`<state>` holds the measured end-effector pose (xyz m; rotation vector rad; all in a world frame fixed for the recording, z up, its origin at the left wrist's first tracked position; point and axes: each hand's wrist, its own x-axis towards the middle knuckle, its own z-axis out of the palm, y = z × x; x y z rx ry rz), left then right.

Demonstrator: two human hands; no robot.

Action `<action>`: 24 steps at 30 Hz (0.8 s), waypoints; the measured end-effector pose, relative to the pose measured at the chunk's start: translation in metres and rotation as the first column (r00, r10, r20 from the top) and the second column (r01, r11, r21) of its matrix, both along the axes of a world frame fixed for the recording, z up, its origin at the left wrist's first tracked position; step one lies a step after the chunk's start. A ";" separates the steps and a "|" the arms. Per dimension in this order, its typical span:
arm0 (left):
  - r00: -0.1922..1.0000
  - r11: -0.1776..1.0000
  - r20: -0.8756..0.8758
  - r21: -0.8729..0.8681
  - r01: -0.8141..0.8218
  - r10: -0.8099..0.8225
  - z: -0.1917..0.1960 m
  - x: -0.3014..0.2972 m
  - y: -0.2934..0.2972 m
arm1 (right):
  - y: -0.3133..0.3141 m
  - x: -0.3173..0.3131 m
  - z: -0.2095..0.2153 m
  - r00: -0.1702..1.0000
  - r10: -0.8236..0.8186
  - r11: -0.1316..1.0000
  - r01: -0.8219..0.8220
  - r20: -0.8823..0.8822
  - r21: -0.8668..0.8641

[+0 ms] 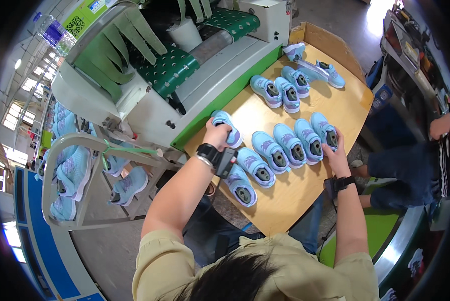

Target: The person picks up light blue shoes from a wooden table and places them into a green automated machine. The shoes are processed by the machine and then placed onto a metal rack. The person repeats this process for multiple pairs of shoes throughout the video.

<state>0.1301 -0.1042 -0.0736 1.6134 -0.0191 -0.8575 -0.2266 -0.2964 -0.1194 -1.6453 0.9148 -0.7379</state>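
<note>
Standing on a pale wooden worktop [290,203], light-blue lace-up sneakers with white soles and dark inserts in their openings are arranged in two groups. At the left edge of the worktop, one light-blue sneaker [233,133] is held by the left hand [216,135], whose fingers are bent over its side by the opening; whether it is lifted cannot be told. Along the near part of the worktop, six more are set in a slanting row. The rightmost sneaker of that row [322,126] is clasped at its heel between the thumb and fingers of the right hand [337,150]. A black device is strapped to each wrist.

Toward the far end of the worktop, five sneakers are placed, three of them close together, and that end is bordered by a brown cardboard wall [335,44]. Beyond the left long side of the worktop, a white-and-green machine [230,61] is fitted with a perforated green belt [172,71]. Left of the worktop, further blue sneakers [76,170] are seen by a grey tubular metal frame [46,185]. Right of the worktop, another person's hand [439,127] is seen.
</note>
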 end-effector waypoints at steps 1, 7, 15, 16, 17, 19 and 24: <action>0.993 0.984 -0.058 -0.148 0.097 -0.107 -0.005 0.019 0.016 | 0.000 0.005 -0.003 0.999 0.022 1.000 -0.021 0.024 -0.015; 0.976 0.887 -0.152 -0.456 0.072 -0.157 0.034 0.005 0.034 | -0.004 0.001 -0.015 0.999 0.015 0.999 -0.014 0.036 -0.042; 0.990 0.977 0.134 -0.205 0.064 -0.037 0.037 -0.007 0.035 | -0.005 0.001 -0.015 0.998 0.000 1.000 0.000 0.057 0.000; 0.987 0.983 0.140 -0.148 0.105 -0.085 0.029 -0.005 0.038 | -0.005 0.002 -0.014 0.998 0.008 1.000 -0.007 0.056 -0.009; 0.982 0.986 0.142 -0.088 0.138 -0.125 0.012 0.004 0.044 | -0.004 0.005 -0.013 0.998 0.023 1.000 -0.022 0.055 -0.016; 0.984 0.978 0.015 -0.111 0.176 -0.176 -0.034 0.031 0.061 | -0.002 0.014 -0.011 0.997 0.041 0.999 -0.041 0.061 -0.004; 0.950 0.957 -0.255 -0.266 0.113 -0.183 0.002 0.030 0.086 | -0.006 -0.003 -0.024 0.992 -0.031 0.995 0.019 0.124 0.098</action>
